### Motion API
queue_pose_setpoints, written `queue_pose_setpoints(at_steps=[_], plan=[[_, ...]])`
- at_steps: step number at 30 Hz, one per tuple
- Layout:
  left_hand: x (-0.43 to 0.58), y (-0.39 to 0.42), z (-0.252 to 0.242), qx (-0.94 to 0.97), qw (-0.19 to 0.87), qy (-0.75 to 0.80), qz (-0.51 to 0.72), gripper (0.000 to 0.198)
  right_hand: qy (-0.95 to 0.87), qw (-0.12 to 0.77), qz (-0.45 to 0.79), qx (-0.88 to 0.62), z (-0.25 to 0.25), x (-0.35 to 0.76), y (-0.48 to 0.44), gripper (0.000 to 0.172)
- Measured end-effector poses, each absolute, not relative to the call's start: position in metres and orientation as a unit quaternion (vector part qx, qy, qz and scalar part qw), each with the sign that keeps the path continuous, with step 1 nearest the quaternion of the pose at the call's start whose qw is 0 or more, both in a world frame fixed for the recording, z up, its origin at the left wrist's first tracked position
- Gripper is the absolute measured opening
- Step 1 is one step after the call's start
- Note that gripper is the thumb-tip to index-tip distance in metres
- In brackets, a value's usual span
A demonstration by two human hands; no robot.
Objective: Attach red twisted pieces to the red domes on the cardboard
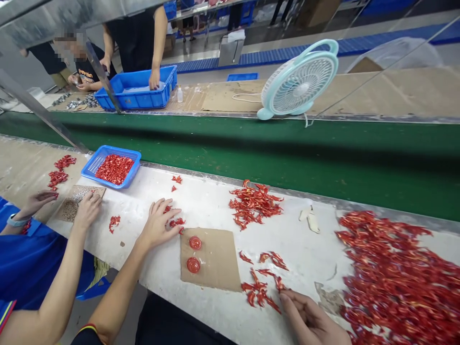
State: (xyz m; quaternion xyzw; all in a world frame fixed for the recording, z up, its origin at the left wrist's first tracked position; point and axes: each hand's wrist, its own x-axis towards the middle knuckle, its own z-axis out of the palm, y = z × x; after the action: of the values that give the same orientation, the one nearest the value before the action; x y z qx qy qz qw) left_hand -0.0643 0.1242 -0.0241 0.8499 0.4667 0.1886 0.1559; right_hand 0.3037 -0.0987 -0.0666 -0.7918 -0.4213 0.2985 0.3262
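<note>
Red foil strips [255, 203] lay scattered across the white counter [201, 201]. Left hand [157, 224]: grip half-curled, fingertips touching a few strips, just beside a cardboard square [219, 268] bearing two red discs [195, 243]. Right hand [311, 318]: grip open, empty, near the strips.

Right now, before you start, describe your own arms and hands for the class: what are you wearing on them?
Both the left hand and the right hand are bare, with no gloves. The left arm ends in a dark short sleeve with yellow and red trim.
</note>
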Motion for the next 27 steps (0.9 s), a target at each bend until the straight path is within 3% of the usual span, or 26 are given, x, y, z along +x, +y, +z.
queue_pose_setpoints(at_steps=[8,27], plan=[[-0.056,0.120,-0.029,0.855,0.114,0.481,0.156,0.019,-0.421,0.304,0.303,-0.799,-0.070,0.305,-0.101,0.047],[-0.059,0.124,-0.019,0.865,0.115,0.463,0.159,0.017,-0.479,0.292,0.290,-0.776,-0.077,0.302,-0.112,0.041]])
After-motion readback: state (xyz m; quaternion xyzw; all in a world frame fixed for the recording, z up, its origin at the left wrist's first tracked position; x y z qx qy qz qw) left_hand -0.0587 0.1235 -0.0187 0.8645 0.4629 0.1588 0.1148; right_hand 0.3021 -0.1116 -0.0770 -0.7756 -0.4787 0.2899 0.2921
